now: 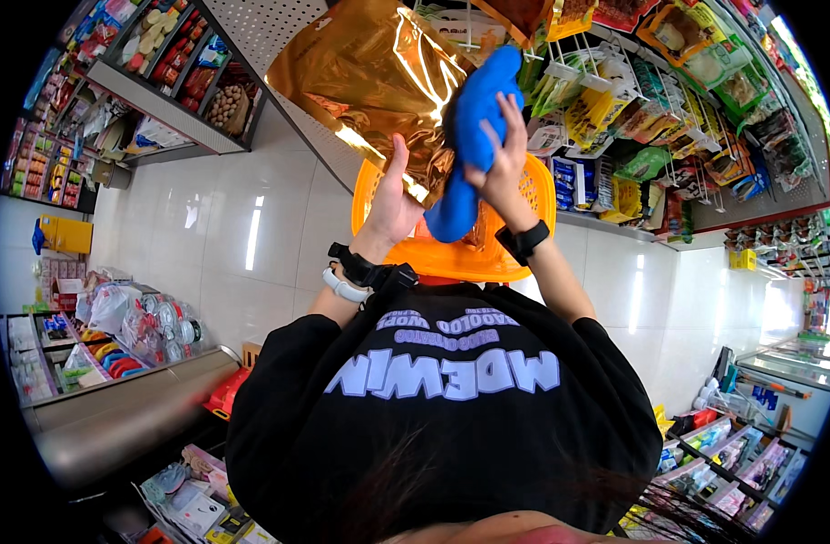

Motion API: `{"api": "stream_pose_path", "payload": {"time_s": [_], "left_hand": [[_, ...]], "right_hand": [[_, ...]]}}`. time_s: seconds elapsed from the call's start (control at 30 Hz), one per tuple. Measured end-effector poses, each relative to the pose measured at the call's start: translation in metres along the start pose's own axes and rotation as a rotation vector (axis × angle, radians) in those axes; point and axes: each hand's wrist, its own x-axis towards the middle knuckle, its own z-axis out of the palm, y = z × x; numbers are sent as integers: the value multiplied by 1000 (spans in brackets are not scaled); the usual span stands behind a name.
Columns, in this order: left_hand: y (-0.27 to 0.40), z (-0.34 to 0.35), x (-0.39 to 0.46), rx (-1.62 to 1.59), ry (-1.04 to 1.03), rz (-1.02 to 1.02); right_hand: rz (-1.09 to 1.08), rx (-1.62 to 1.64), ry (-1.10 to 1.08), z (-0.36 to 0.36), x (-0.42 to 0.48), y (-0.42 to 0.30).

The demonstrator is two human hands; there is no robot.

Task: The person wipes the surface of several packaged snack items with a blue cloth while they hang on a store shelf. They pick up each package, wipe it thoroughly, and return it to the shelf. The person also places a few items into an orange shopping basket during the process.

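A large shiny gold foil bag (360, 75) is raised in front of me. My left hand (394, 204) holds its lower edge, thumb on the near side and the other fingers mostly hidden. In my right hand (506, 163) is a smooth blue item (479, 115), long and soft-looking; its exact kind is unclear. It lies against the bag's right side, and its lower end hangs over an orange plastic basket (469, 265) close to my body. Packaged goods show partly inside the basket, largely covered by my hands and the blue item.
At the upper right, a display rack (721, 204) carries many hanging snack packets (591, 115). Sloped bins (177, 75) of goods stand at the upper left. A rounded metal counter edge (136, 408) is at the lower left, and more shelves (721, 449) at the lower right. Glossy tile floor (238, 224) lies between.
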Motion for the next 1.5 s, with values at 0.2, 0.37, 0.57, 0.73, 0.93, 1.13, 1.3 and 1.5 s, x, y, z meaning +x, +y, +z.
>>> {"api": "stream_pose_path", "payload": {"time_s": [0.2, 0.37, 0.57, 0.73, 0.93, 1.13, 1.3, 1.5], "left_hand": [[-5, 2, 3, -18, -28, 12], [-4, 2, 10, -57, -51, -76], [1, 0, -1, 130, -2, 27], [15, -2, -10, 241, 111, 89], [4, 1, 4, 324, 38, 70], [-11, 10, -2, 722, -21, 86], [-6, 15, 3, 913, 89, 347], [-9, -13, 23, 578, 269, 139]], "right_hand": [[89, 74, 23, 3, -4, 11], [-147, 5, -156, 1, -29, -34], [12, 53, 26, -9, -5, 30], [320, 246, 73, -38, 1, 45], [-46, 238, -386, -27, -8, -29], [-49, 100, -235, -11, -17, -22], [129, 186, 61, -18, 6, -14], [941, 1072, 295, -43, 41, -26]]}}
